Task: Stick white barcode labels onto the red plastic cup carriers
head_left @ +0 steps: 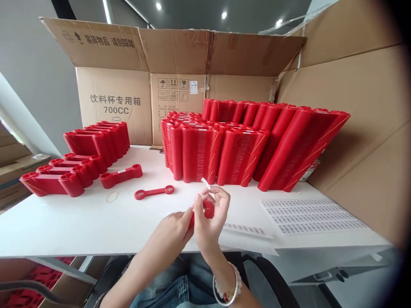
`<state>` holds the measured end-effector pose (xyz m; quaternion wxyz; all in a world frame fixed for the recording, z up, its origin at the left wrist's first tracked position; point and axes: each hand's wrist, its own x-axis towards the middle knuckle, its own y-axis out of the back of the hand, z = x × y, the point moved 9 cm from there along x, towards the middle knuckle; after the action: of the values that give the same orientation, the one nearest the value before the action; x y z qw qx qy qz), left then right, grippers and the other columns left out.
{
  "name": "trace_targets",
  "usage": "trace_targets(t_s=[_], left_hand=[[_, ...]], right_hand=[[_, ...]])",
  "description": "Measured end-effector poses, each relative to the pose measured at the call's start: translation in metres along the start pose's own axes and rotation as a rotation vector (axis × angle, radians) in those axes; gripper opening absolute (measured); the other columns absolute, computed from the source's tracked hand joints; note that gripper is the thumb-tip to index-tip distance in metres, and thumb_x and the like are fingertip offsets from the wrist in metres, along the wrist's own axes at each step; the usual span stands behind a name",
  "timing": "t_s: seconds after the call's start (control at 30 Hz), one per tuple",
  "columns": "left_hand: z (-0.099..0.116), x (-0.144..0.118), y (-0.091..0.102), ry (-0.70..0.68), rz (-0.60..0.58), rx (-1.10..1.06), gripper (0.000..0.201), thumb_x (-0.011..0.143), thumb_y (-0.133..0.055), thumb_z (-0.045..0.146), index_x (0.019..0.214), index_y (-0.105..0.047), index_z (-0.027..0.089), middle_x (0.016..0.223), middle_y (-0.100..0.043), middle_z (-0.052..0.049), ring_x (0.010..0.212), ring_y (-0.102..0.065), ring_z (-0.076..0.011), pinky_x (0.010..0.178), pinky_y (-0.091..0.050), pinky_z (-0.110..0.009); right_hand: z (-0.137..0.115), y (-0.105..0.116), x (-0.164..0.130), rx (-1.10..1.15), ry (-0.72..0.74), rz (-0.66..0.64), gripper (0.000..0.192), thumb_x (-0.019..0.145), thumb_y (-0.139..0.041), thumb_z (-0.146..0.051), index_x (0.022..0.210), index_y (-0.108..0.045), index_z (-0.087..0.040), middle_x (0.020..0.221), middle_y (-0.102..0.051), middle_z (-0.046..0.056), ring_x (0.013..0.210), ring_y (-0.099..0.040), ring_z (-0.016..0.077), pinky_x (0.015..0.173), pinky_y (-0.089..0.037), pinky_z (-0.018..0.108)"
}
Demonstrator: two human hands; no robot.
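1. Both hands are held together over the near edge of the bench [96,222]: the left hand [175,231] and the right hand [210,218], the latter with a beaded bracelet [229,286] at the wrist.
2. One red plastic piece [207,209] is gripped between the 2 hands, mostly hidden by them; the left fingers are closed on its lower end.
3. A small white label [206,183] is pinched at the right fingertips, just above the red piece and not yet laid on it.
4. The step in hand is judged to be labelling; the next move would call for the label to be set squarely on the piece and pressed flat.
5. Label sheets [313,214] lie to the right; a single red piece [154,192] and a rubber band [112,196] lie to the left.
6. Banded red stacks [244,145] stand behind, before a cardboard box [128,98].
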<state>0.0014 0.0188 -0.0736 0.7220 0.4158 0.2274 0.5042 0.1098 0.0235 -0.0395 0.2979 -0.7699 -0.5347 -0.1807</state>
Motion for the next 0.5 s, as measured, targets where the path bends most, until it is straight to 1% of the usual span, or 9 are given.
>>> trace_targets(t_s=[0.07, 0.1, 0.17, 0.23, 0.3, 0.33, 0.4, 0.43, 0.5], left_hand=[[-0.007, 0.008, 0.014, -0.016, -0.034, 0.07, 0.019, 0.096, -0.038, 0.03, 0.09, -0.053, 0.021, 0.083, -0.068, -0.008, 0.072, -0.063, -0.0223, 0.064, -0.044, -0.031], [-0.017, 0.011, 0.027, 0.003, -0.041, 0.106, 0.02, 0.096, -0.039, 0.033, 0.088, -0.054, 0.022, 0.081, -0.067, -0.006, 0.071, -0.063, -0.0226, 0.063, -0.044, -0.031], [-0.048, 0.013, 0.071, 0.142, 0.071, 0.22, 0.026, 0.097, -0.037, 0.039, 0.086, -0.054, 0.022, 0.078, -0.066, -0.005, 0.072, -0.063, -0.0236, 0.063, -0.044, -0.032], [-0.087, 0.007, 0.122, 0.328, 0.198, 0.3, 0.025, 0.097, -0.038, 0.038, 0.089, -0.056, 0.022, 0.089, -0.069, -0.006, 0.08, -0.064, -0.023, 0.068, -0.046, -0.031], [-0.125, -0.001, 0.162, 0.509, 0.25, 0.344, 0.026, 0.098, -0.037, 0.037, 0.095, -0.058, 0.022, 0.094, -0.069, -0.004, 0.086, -0.064, -0.0222, 0.07, -0.047, -0.03], [-0.143, -0.003, 0.175, 0.576, 0.243, 0.354, 0.026, 0.097, -0.04, 0.035, 0.092, -0.059, 0.019, 0.089, -0.069, -0.006, 0.08, -0.064, -0.0227, 0.065, -0.047, -0.03], [-0.172, 0.0, 0.192, 0.663, 0.202, 0.37, 0.025, 0.095, -0.049, 0.037, 0.089, -0.06, 0.015, 0.081, -0.067, -0.005, 0.071, -0.063, -0.02, 0.061, -0.047, -0.029], [-0.184, 0.005, 0.196, 0.68, 0.174, 0.378, 0.023, 0.094, -0.053, 0.035, 0.089, -0.061, 0.014, 0.08, -0.066, -0.004, 0.07, -0.062, -0.0182, 0.062, -0.049, -0.029], [-0.203, 0.019, 0.197, 0.68, 0.117, 0.396, 0.023, 0.094, -0.057, 0.034, 0.096, -0.063, 0.013, 0.088, -0.067, -0.004, 0.075, -0.064, -0.0162, 0.069, -0.053, -0.031]], right_hand=[[0.003, 0.005, 0.001, -0.02, -0.004, 0.02, 0.028, 0.091, -0.059, -0.026, 0.115, -0.046, -0.026, 0.099, -0.055, 0.001, 0.076, -0.059, 0.0118, 0.075, -0.052, 0.032], [0.004, 0.011, 0.003, -0.029, -0.006, 0.034, 0.031, 0.091, -0.058, -0.028, 0.118, -0.045, -0.025, 0.101, -0.055, 0.002, 0.082, -0.06, 0.0137, 0.08, -0.051, 0.036], [0.002, 0.028, 0.007, -0.037, 0.007, 0.081, 0.032, 0.092, -0.057, -0.031, 0.121, -0.045, -0.024, 0.103, -0.056, 0.003, 0.09, -0.059, 0.0162, 0.088, -0.048, 0.04], [-0.001, 0.048, 0.011, -0.047, 0.024, 0.128, 0.03, 0.091, -0.057, -0.032, 0.118, -0.046, -0.024, 0.107, -0.055, 0.004, 0.09, -0.059, 0.0165, 0.09, -0.046, 0.042], [-0.004, 0.067, 0.013, -0.062, 0.023, 0.148, 0.031, 0.09, -0.06, -0.033, 0.116, -0.047, -0.023, 0.11, -0.055, 0.005, 0.09, -0.059, 0.017, 0.09, -0.045, 0.043], [-0.004, 0.077, 0.012, -0.07, 0.014, 0.159, 0.031, 0.089, -0.061, -0.034, 0.115, -0.048, -0.023, 0.11, -0.055, 0.005, 0.09, -0.059, 0.0173, 0.091, -0.044, 0.043], [-0.003, 0.096, 0.01, -0.072, -0.021, 0.204, 0.032, 0.088, -0.063, -0.034, 0.114, -0.049, -0.023, 0.111, -0.055, 0.004, 0.091, -0.059, 0.0176, 0.093, -0.042, 0.044], [-0.001, 0.106, 0.007, -0.064, -0.04, 0.237, 0.032, 0.087, -0.063, -0.034, 0.113, -0.049, -0.023, 0.111, -0.055, 0.004, 0.092, -0.058, 0.0176, 0.094, -0.041, 0.044], [0.005, 0.122, 0.0, -0.049, -0.08, 0.295, 0.032, 0.086, -0.065, -0.034, 0.112, -0.049, -0.024, 0.111, -0.054, 0.004, 0.093, -0.058, 0.0177, 0.095, -0.039, 0.044]])
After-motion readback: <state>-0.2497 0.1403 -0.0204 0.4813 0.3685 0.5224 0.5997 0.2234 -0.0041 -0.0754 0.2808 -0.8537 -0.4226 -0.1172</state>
